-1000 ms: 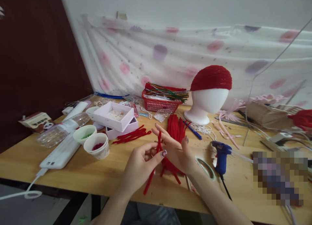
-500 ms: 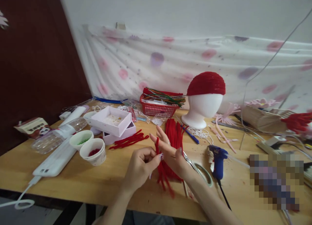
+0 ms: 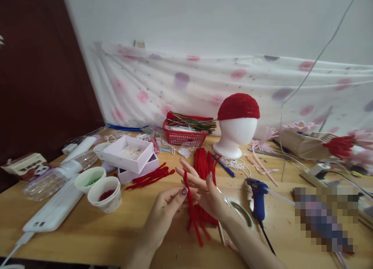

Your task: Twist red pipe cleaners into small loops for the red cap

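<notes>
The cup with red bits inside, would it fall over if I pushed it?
The cup might tip under a hard push, since it narrows toward its base. The red bits could spill, as no lid covers them. It's probably light, holding a small heap.

1. Ahead of you: plain pale wall, greyish under soft, rather dim light.
2. Across its lower part, facing you: white sheet, blotched pink and purple, hanging in loose creases.
3. To your left: dark red-brown panel; door or cupboard, you cannot tell which.
4. Before you: light wooden table, its top faintly glossy.
</notes>
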A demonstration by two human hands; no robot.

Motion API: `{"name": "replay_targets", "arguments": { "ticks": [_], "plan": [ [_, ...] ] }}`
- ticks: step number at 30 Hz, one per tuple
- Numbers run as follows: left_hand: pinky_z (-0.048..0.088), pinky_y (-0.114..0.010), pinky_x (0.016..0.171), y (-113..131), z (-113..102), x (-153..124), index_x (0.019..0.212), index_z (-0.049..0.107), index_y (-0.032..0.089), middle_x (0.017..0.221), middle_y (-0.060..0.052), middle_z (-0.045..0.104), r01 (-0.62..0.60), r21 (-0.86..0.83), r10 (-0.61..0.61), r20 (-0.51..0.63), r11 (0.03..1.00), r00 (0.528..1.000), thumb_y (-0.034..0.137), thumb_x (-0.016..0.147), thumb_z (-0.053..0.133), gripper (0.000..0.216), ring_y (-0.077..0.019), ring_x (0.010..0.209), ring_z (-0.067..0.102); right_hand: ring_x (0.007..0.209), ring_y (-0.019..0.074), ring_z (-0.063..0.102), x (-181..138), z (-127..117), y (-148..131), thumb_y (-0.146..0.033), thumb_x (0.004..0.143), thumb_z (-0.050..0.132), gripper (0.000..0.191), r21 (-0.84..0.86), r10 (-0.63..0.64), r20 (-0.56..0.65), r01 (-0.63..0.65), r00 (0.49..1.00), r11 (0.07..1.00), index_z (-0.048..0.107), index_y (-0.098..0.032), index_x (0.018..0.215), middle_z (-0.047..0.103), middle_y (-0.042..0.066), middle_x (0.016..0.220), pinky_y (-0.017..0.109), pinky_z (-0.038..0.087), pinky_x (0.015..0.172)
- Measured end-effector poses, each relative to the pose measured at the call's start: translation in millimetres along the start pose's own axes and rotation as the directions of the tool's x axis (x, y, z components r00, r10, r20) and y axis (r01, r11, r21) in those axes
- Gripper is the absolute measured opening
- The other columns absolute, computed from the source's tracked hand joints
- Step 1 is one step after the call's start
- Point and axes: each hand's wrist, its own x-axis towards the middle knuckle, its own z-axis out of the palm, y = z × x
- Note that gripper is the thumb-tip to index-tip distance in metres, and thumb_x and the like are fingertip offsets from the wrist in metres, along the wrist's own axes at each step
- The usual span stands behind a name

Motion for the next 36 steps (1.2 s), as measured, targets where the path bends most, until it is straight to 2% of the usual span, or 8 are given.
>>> {"name": "replay_targets", "arguments": {
  "ticks": [3,9,12,15,18,23,27,36],
  "plan": [
    [0.051,-0.024,0.064,-10.0,7.9,0.0,0.076,0.075,0.017,0.064,-0.001,0.068,0.130,-0.364,-0.127,0.032,0.922,0.991,0.052,0.060,0.087,0.040,-0.0130,0.060,0.064,0.091,0.0182,0.062,-1.5,4.2,-2.7,-0.083,0.083,0.031,0.077,0.153,0.021,0.035,-0.026,0.999,0.988,0.068,-0.032,0.127,0.016,-0.004,0.167,0.030,0.054,0.071],
    [0.038,-0.018,0.045,-6.4,5.8,8.6,0.060,0.061,0.017,0.050,0.006,0.055,0.176,-0.360,-0.165,0.063,0.916,0.984,0.045,0.051,0.091,0.042,-0.0052,0.041,0.044,0.153,0.0299,0.011,-3.0,7.0,-7.3,-0.086,0.081,0.021,0.086,0.241,-0.020,0.091,-0.002,0.996,0.971,0.069,-0.031,0.126,0.029,-0.004,0.164,0.048,0.020,0.120],
    [0.035,-0.021,0.047,2.5,-4.1,10.2,0.055,0.054,0.019,0.050,0.005,0.051,-0.007,0.099,0.013,-0.059,0.995,0.998,0.032,0.066,0.078,0.030,-0.0088,0.045,0.046,0.154,0.0308,0.007,-0.9,5.8,-2.4,-0.085,0.081,0.029,0.075,0.177,-0.081,0.071,0.067,0.994,0.982,0.071,-0.037,0.121,0.022,-0.008,0.166,0.052,0.013,0.121],
    [0.033,-0.026,0.054,5.0,-10.3,8.0,0.054,0.050,0.021,0.054,0.001,0.053,-0.107,0.710,0.393,-0.252,0.696,0.885,0.024,0.072,0.063,0.022,-0.0146,0.055,0.052,0.155,0.0286,0.000,1.2,3.4,11.6,-0.084,0.081,0.030,0.072,0.016,-0.119,-0.027,0.120,0.993,0.993,0.066,-0.040,0.126,0.017,-0.009,0.167,0.053,0.005,0.122],
    [0.032,-0.028,0.056,0.6,-9.5,5.4,0.056,0.051,0.021,0.054,-0.002,0.058,-0.042,0.828,0.509,-0.304,0.560,0.805,0.027,0.076,0.058,0.022,-0.0172,0.055,0.055,0.154,0.0282,0.000,1.1,0.3,25.6,-0.086,0.079,0.030,0.080,-0.113,-0.130,-0.068,0.122,0.989,0.986,0.055,-0.039,0.138,0.014,-0.005,0.168,0.054,0.005,0.121],
    [0.041,-0.024,0.047,-2.8,-7.8,4.8,0.087,0.065,0.018,0.044,0.002,0.060,0.043,0.318,0.020,-0.193,0.947,0.981,0.043,0.083,0.059,0.027,-0.0143,0.040,0.054,0.153,0.0292,0.012,-0.6,1.1,17.3,-0.085,0.080,0.032,0.078,-0.060,-0.119,-0.034,0.117,0.992,0.991,0.056,-0.038,0.138,0.018,-0.004,0.167,0.052,0.012,0.121],
    [0.035,-0.021,0.032,-6.7,-14.8,5.9,0.093,0.069,0.013,0.034,0.007,0.046,0.240,-0.103,-0.233,0.076,0.965,0.969,0.065,0.075,0.063,0.055,-0.0105,0.028,0.039,0.143,0.0322,0.033,-0.7,7.4,-0.1,-0.082,0.083,0.032,0.073,0.139,-0.054,0.032,0.050,0.998,0.989,0.065,-0.036,0.129,0.029,-0.001,0.164,0.050,0.026,0.113],
    [0.019,-0.022,0.042,8.8,-12.0,6.0,0.052,0.051,0.019,0.043,0.007,0.035,0.008,0.358,0.012,-0.053,0.934,0.999,0.044,0.076,0.066,0.038,-0.0070,0.038,0.028,0.139,0.0339,0.036,-0.3,7.7,1.0,-0.083,0.082,0.031,0.075,-0.057,-0.080,-0.070,0.077,0.994,0.995,0.063,-0.036,0.131,0.021,-0.001,0.166,0.056,0.021,0.115]
  ]
}}
